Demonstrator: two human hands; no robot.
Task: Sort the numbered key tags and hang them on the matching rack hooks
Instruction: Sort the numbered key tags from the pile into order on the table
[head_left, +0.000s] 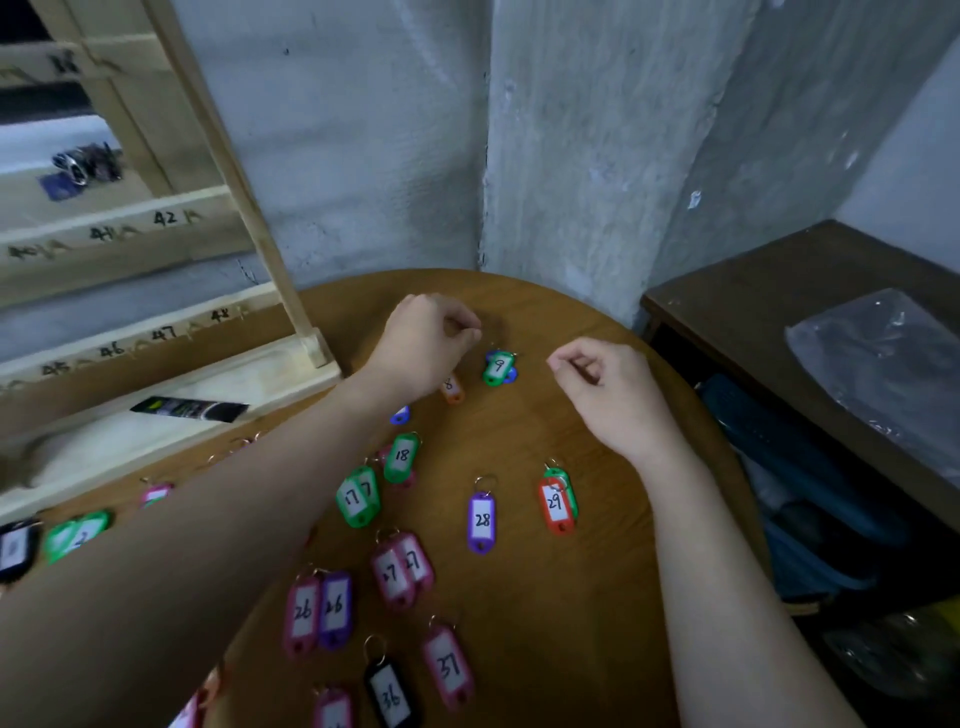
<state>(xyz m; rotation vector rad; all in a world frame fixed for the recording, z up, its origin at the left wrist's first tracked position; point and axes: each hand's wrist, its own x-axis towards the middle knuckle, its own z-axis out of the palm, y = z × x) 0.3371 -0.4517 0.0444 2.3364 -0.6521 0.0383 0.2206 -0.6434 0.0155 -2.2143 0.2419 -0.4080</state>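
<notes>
We see numbered key tags spread across a round wooden table (519, 597), with a wooden rack (171, 332) of numbered hooks standing at its left edge. The left hand (426, 338) hovers at the far side, fingers curled; whether they pinch a ring we cannot tell. The right hand (608, 387) hangs loosely curled, holding nothing. Between them lies the green tag 9 (498, 368) on a blue one. Nearer us lie purple tag 28 (482, 521) and red tag 29 (556, 505).
</notes>
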